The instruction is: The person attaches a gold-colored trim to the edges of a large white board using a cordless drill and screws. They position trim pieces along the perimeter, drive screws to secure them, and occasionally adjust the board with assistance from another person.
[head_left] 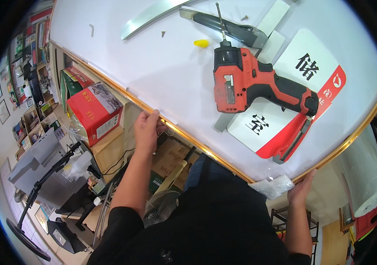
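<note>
My left hand (147,131) grips the gold-coloured rim of a large white board (153,73), thumb over the top and fingers curled below. Near the board's front corner, my right hand (301,191) holds the same rim, its fingers partly hidden underneath. A crumpled clear plastic bag (273,186) lies over the rim just left of that hand. On the board rests a red and black cordless drill (246,79) with a long bit (220,21). Beneath it is a white and red sign plate (305,57). A red-handled tool (293,140) lies across the sign's lower edge.
A black and grey tool (226,27), a silver metal strip (151,18), a yellow piece (201,43) and loose screws (162,33) lie farther back. To the left, a red box (94,112) stands on a wooden cabinet. A fan (161,206) is below; a white roll (360,172) stands right.
</note>
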Available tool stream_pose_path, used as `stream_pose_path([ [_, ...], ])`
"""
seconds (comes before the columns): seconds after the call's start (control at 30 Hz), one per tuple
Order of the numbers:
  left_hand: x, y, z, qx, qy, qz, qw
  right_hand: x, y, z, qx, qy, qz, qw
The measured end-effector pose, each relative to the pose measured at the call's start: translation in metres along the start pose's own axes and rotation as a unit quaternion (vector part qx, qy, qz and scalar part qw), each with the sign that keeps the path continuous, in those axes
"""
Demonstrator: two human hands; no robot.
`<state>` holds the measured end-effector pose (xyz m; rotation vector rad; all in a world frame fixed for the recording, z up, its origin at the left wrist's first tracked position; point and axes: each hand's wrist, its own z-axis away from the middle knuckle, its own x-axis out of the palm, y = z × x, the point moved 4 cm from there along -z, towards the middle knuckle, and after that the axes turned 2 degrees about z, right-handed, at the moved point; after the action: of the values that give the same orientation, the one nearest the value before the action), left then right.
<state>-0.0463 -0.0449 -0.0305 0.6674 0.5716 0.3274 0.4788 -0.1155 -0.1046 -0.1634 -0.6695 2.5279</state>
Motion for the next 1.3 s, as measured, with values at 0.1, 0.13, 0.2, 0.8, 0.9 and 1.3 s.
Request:
stream_pose_path([
  [0.1,0.000,0.001,0.001,-0.009,0.013,-0.007,1.000,-0.009,0.006,-0.002,0.039,0.047,-0.018,0.998],
  [0.13,0.001,0.001,0.001,-0.007,0.015,0.001,1.000,-0.009,0.005,-0.002,0.032,0.031,-0.023,0.999],
  [0.2,0.001,0.000,0.001,-0.001,0.016,0.008,1.000,-0.012,0.008,-0.001,0.059,0.048,-0.017,0.997],
  [0.8,-0.001,-0.002,-0.001,0.000,0.025,-0.005,1.000,-0.013,0.005,-0.001,0.001,-0.013,0.061,0.998],
  [0.9,-0.005,-0.005,-0.003,-0.001,0.020,-0.010,1.000,-0.013,0.007,-0.002,-0.004,0.000,0.056,0.998],
  [1.3,-0.010,-0.013,-0.007,0.009,0.014,-0.016,1.000,-0.012,0.005,-0.002,-0.004,-0.016,0.046,0.999],
])
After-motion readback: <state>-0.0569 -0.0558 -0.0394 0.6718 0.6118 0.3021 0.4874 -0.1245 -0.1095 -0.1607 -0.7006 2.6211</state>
